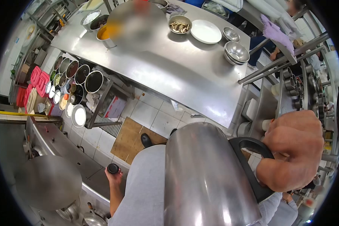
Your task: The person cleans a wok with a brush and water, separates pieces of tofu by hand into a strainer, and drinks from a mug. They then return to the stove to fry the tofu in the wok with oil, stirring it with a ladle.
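Close to the camera, a tall stainless-steel jug (203, 173) with a black handle is raised in front of my body. My right hand (292, 154) is closed around that handle, its fingers curled in. Lower down on the left, my left hand (115, 177) grips a small round black cap-like thing (113, 168), which faces up. The jug hides part of my torso, and its opening cannot be made out clearly.
A steel table (150, 71) ahead bears a bowl of brown food pieces (179, 25), a white plate (206, 31) and stacked metal bowls (236, 52). Several seasoning pots (93, 81) fill a left rack. A steel counter (64, 150) runs along my left, shelving (290, 86) along my right.
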The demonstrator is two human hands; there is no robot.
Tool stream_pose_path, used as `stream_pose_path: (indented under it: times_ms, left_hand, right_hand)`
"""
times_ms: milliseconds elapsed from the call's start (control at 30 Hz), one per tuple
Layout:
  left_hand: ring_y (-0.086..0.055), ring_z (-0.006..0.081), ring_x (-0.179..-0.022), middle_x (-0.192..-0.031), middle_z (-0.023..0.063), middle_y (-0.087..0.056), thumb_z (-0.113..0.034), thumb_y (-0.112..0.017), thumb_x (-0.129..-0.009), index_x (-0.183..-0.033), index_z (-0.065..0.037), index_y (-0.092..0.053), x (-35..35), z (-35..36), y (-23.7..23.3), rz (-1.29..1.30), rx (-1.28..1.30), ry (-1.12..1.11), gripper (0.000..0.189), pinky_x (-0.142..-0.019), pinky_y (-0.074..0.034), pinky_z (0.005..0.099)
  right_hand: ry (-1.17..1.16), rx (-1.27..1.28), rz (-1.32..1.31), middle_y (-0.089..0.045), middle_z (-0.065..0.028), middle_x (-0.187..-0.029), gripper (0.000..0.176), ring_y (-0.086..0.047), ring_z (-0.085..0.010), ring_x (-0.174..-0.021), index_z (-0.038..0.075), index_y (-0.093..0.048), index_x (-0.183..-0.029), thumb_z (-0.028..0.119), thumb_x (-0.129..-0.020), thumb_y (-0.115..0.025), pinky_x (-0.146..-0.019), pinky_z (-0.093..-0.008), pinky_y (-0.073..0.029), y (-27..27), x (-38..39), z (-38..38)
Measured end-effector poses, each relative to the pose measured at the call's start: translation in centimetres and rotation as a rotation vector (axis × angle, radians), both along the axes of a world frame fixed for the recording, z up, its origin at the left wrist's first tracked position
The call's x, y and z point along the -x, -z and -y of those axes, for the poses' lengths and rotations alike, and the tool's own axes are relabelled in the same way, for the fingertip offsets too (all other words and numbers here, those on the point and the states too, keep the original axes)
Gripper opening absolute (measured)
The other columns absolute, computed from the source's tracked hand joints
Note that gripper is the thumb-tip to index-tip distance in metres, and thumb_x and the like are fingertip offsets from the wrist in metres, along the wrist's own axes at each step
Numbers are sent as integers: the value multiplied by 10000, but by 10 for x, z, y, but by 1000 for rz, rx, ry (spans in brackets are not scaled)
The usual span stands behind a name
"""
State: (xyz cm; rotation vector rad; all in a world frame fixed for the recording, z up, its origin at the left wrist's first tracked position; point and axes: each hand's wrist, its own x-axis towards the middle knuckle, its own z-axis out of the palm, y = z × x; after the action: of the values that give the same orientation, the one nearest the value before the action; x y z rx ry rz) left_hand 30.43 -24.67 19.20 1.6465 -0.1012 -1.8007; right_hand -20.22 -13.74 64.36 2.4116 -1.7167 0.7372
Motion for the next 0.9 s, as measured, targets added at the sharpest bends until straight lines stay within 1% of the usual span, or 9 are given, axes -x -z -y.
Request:
stream_pose_path:
  times_ms: [67,167,367,467,533,567,667,767,900]
  left_hand:
    - [-546,229,-631,-725,76,-572,-613,-396,-858,-921,-106,-558,-42,-6,54,-76,2,63,535,-508,-407,341]
    - [-545,224,-631,-727,64,-569,-619,-410,-849,-920,-121,-556,13,6,-12,79,-65,-32,523,-509,-403,347]
    - [-550,221,-635,-736,56,-577,-617,-433,-841,-911,-134,-568,-2,-5,10,107,12,-39,507,-513,-408,347]
    - [-561,224,-635,-738,53,-584,-612,-442,-840,-910,-137,-578,-3,-7,13,176,92,25,499,-512,-414,339]
    - [-563,224,-633,-739,56,-588,-604,-439,-846,-926,-139,-584,-1,-4,8,154,70,28,494,-511,-417,337]
    - [-565,224,-632,-741,58,-591,-596,-436,-852,-942,-140,-589,-3,-4,3,135,49,32,489,-511,-420,336]
    - [-563,223,-621,-741,61,-595,-574,-420,-868,-978,-144,-594,-14,4,12,19,-30,-19,477,-515,-424,345]
    - [-559,228,-696,-825,65,-605,-539,-387,-897,-1121,-148,-577,-9,20,21,-197,69,52,489,-544,-428,344]
    - [-544,228,-769,-976,129,-570,-530,-370,-916,-1208,-112,-526,68,66,-23,-417,250,78,534,-594,-455,334]
  right_hand:
    - [62,-35,-12,-456,5,-562,305,-466,-156,-442,181,-520,-667,277,-402,-638,-431,-282,-368,-1,-10,-3]
    - [249,28,-50,-470,16,-580,300,-477,-169,-491,198,-493,-652,274,-397,-631,-490,-295,-379,0,-19,-2]
    - [212,36,-117,-470,21,-587,309,-474,-166,-507,201,-472,-658,272,-403,-633,-486,-284,-352,4,-12,3]
    - [232,244,-132,-461,6,-579,307,-461,-166,-466,199,-500,-682,292,-418,-626,-438,-280,-321,12,-3,11]
    - [-27,-289,-18,-465,-22,-571,269,-447,-169,-412,164,-540,-720,292,-524,-672,-380,-287,-290,-8,18,14]
    - [-37,-297,-6,-465,-22,-571,269,-447,-169,-412,164,-540,-720,292,-524,-672,-380,-287,-290,-3,26,19]
    - [-223,-303,104,-499,-67,-577,347,-458,-210,-386,51,-575,-738,377,-855,-595,-345,-341,-271,24,47,32]
    - [-28,-330,184,-445,-54,-578,392,-472,-233,-437,67,-594,-755,453,-809,-629,-380,-342,-321,53,44,32]
    - [135,-434,318,-505,-102,-649,326,-519,-292,-583,37,-582,-796,354,-817,-652,-522,-370,-390,103,28,42]
